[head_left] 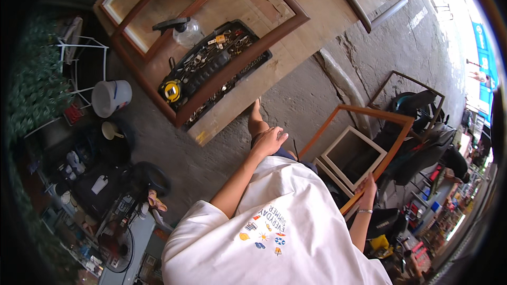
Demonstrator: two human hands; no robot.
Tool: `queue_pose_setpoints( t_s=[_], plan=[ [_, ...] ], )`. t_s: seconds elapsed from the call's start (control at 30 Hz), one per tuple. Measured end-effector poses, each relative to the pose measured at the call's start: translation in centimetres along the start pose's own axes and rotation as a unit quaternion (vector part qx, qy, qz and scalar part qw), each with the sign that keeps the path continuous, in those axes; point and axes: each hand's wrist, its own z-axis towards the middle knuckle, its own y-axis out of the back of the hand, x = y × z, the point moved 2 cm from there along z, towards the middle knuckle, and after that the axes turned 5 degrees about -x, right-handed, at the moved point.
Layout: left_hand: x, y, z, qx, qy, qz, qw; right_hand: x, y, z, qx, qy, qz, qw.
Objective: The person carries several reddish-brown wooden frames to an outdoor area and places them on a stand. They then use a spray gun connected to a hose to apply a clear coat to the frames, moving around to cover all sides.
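Note:
My left hand (270, 141) is in front of my body with its fingers apart, above my leg, and nothing shows in it. On the right, my right hand (368, 183) is closed around the side of an orange-brown wooden frame (376, 112), held tilted beside me. A smaller white frame (353, 183) shows within the outline of the brown one. Whether the right hand also touches the white frame, I cannot tell.
Ahead stands a wooden table (311, 26) with a large brown frame (240, 50), a black tray of metal hardware (214, 55), a spray bottle (187, 32) and a yellow tape measure (172, 91). A white bucket (112, 97) stands left; a motorbike (425, 158) is right.

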Motion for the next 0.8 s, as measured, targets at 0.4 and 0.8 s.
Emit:
queue_pose_setpoints(
  t_s=[0.4,0.8],
  plan=[
    [-8.7,8.4,8.4,0.046,-0.101,0.006,0.994,2.8,-2.1,-3.4,-0.088,-0.129,-0.229,0.961],
    [-11.3,8.5,11.2,0.160,-0.036,0.070,0.984,3.3,-4.4,-4.3,-0.092,-0.107,-0.188,0.972]
  ],
)
